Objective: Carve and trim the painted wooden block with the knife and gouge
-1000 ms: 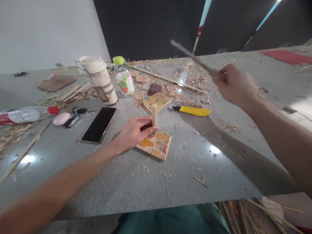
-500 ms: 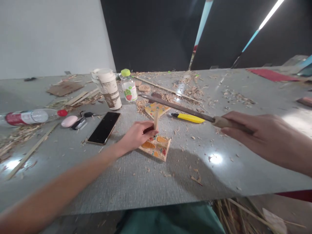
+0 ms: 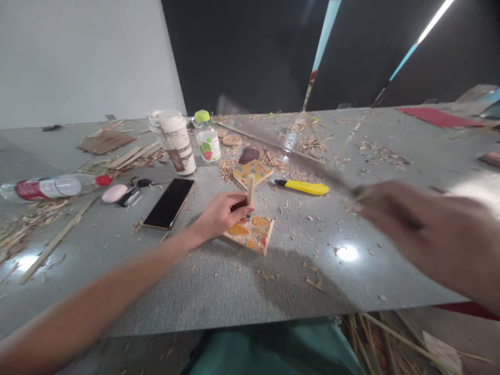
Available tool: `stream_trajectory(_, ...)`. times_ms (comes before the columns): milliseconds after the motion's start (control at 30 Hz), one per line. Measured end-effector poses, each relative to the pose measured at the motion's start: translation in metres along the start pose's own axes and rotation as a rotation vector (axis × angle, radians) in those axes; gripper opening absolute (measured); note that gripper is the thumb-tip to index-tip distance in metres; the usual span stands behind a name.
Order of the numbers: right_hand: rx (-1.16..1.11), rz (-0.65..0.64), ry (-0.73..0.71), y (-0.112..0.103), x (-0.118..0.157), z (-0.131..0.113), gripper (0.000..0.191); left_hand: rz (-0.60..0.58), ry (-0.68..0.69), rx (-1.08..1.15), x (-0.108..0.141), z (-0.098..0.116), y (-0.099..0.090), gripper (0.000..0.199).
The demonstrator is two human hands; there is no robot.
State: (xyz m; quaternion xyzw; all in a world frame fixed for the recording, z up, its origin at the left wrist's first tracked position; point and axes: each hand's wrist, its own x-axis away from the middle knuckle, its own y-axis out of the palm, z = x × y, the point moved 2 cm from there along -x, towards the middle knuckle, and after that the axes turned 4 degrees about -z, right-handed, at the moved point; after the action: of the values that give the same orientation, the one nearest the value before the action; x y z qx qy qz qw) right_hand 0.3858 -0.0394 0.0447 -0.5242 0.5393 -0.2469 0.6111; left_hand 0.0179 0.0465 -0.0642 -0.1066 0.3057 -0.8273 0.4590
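Note:
My left hand (image 3: pixel 224 216) pinches a short bamboo strip (image 3: pixel 250 188) that stands upright, its lower end over a fruit-patterned square board (image 3: pixel 250 242) lying on the table. In my right hand (image 3: pixel 433 229) is a long-bladed knife (image 3: pixel 297 156), gripped by its handle and blurred by motion. Its blade slants up and left, its tip above and beyond the bamboo strip, apart from it. Behind the board lie a second patterned board (image 3: pixel 253 172) and a yellow utility knife (image 3: pixel 307 187).
A phone (image 3: pixel 170 203), a pink oval object (image 3: pixel 114 194) and a lying plastic bottle (image 3: pixel 58 186) are on the left. A white cup (image 3: pixel 174 138) and a green-capped bottle (image 3: pixel 208 138) stand farther back. Wood shavings and bamboo strips litter the grey table (image 3: pixel 175 297).
The knife in my right hand has swung upward, its tip rising away from the table. My left hand still holds the bamboo strip in nearly the same place.

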Motion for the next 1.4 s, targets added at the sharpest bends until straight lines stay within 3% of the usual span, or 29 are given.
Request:
stream_trajectory(67, -0.045, -0.125, -0.070, 0.002, -0.001, -0.003, 0.048, 0.004, 0.003, -0.003, 0.000, -0.001, 0.000, 0.038)
stream_trajectory(100, -0.048, -0.104, -0.057, 0.000, -0.002, -0.004, 0.048, 0.005, 0.005, -0.005, 0.000, -0.001, 0.000, 0.038)
stream_trajectory(200, -0.003, 0.172, 0.134, -0.011, -0.004, -0.003, 0.041, 0.004, 0.020, -0.008, 0.000, -0.002, 0.000, 0.036)
stream_trajectory(267, 0.012, 0.251, 0.163, -0.013, -0.004, -0.005, 0.037, 0.004, 0.027, -0.010, 0.001, -0.002, 0.000, 0.034)
stream_trajectory(367, -0.048, 0.143, 0.006, -0.004, -0.004, -0.011, 0.031, 0.011, 0.033, -0.019, 0.001, -0.002, 0.000, 0.033)
stream_trajectory(433, -0.096, 0.114, -0.024, 0.002, -0.004, -0.012, 0.028, 0.021, 0.041, -0.029, 0.001, -0.001, -0.001, 0.032)
stream_trajectory(567, 0.015, 0.092, 0.163, 0.015, -0.015, 0.006, 0.034, 0.046, 0.078, -0.040, 0.001, 0.005, -0.002, 0.032)
stream_trajectory(767, 0.174, -0.142, 0.413, 0.059, -0.063, 0.073, 0.026, 0.082, 0.132, -0.029, 0.000, 0.015, -0.003, 0.037)
stream_trajectory(833, 0.187, -0.216, 0.473, 0.077, -0.077, 0.091, 0.042, 0.087, 0.133, -0.022, -0.001, 0.016, -0.003, 0.037)
stream_trajectory(1033, 0.196, -0.355, 0.459, 0.109, -0.092, 0.106, 0.049, 0.074, 0.106, 0.002, -0.002, 0.018, -0.003, 0.036)
stream_trajectory(1133, 0.194, -0.352, 0.374, 0.106, -0.096, 0.097, 0.048, 0.061, 0.082, 0.017, -0.002, 0.019, -0.003, 0.034)
stream_trajectory(1233, 0.224, -0.206, 0.257, 0.089, -0.105, 0.067, 0.048, 0.051, 0.060, 0.028, -0.002, 0.019, -0.003, 0.033)
stream_trajectory(1333, 0.186, -0.040, 0.005, 0.062, -0.115, 0.006, 0.050, 0.043, 0.046, 0.039, -0.003, 0.019, -0.003, 0.033)
stream_trajectory(1400, 0.146, -0.011, -0.201, 0.044, -0.119, -0.045, 0.054, 0.039, 0.043, 0.045, -0.004, 0.018, -0.003, 0.033)
